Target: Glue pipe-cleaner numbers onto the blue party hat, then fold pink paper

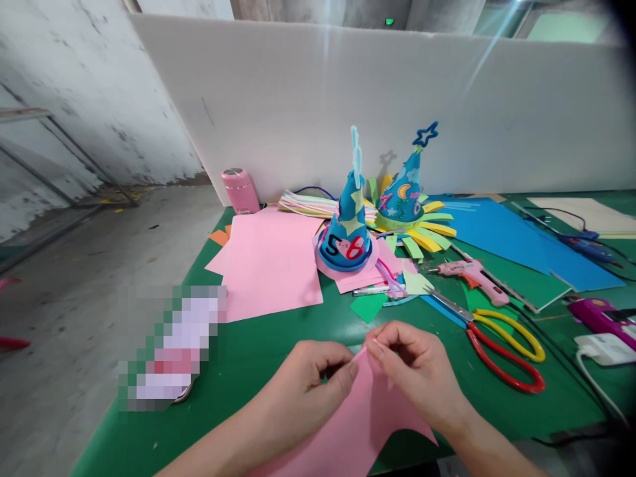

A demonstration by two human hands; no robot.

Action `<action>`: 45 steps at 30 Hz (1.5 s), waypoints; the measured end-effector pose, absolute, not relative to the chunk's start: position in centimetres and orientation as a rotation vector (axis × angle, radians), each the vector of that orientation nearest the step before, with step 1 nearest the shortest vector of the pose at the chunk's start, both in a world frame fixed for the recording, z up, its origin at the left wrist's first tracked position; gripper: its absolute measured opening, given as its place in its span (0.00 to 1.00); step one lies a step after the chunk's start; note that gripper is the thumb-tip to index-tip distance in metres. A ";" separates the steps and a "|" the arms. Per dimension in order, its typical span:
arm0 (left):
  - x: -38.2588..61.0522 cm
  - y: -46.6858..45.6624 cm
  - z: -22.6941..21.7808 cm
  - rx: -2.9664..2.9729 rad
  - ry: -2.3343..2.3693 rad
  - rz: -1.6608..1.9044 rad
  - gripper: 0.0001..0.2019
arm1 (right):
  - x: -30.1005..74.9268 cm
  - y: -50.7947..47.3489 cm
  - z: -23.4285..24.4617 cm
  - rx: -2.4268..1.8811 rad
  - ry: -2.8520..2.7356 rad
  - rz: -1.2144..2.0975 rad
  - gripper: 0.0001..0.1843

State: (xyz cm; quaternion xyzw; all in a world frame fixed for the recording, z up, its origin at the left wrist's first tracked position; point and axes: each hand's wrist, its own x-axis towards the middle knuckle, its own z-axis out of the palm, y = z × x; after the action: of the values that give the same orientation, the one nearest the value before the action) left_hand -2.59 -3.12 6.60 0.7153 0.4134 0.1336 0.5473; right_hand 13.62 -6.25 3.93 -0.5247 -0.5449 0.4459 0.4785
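Observation:
Both hands pinch the top edge of a pink sheet of paper (365, 411), which hangs down toward the table's front edge. My left hand (313, 381) is closed, with thumb and forefinger on the paper's upper left edge. Close beside it, my right hand (412, 364) grips the same sheet near its top corner, fingertips pressed together. Beyond the hands stands a blue paper cone hat (342, 232) with numbers and stars on it. A second blue cone hat (402, 195), topped by a dark blue star, stands behind it on green and yellow strips.
Scissors (489, 338) with red and yellow handles lie right of my hands, near a pink glue gun (474, 278). Pink paper (273, 265) and a pink bottle (240, 191) are at the back left. Blue sheets (517, 232) lie on the green table (238, 364). A white board (298, 99) stands behind.

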 end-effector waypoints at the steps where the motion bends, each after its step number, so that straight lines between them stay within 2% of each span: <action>1: -2.6 -3.1 6.6 1.690 0.975 0.324 0.14 | 13.6 -6.3 4.0 -1.282 -1.334 1.084 0.11; 14: -2.7 -3.1 6.3 1.714 0.953 0.374 0.15 | 13.5 -6.2 3.6 -1.270 -1.351 1.081 0.11; 22: -2.9 -3.2 6.1 1.703 0.901 0.366 0.14 | 13.9 -6.3 4.1 -1.273 -1.366 1.215 0.08; 25: -3.0 -3.2 6.1 1.716 0.882 0.341 0.13 | 14.0 -6.1 4.3 -1.278 -1.520 1.227 0.13; 31: -3.2 -3.1 6.2 1.746 0.863 0.295 0.13 | 14.7 -5.5 4.9 -1.202 -1.833 1.146 0.02; 39: -3.2 -3.1 6.4 1.748 0.834 0.185 0.12 | 15.3 -4.7 6.8 -1.125 -2.199 1.028 0.06; 45: -3.1 -3.1 6.7 1.753 0.812 0.174 0.11 | 15.1 -4.4 6.5 -1.097 -2.270 0.942 0.07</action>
State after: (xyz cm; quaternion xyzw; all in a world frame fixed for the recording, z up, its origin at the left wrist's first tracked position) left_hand -3.09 -3.05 6.65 0.7453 0.3452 0.0741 0.5655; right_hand 15.13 -4.42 6.54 -0.3973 -0.8221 0.3412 0.2233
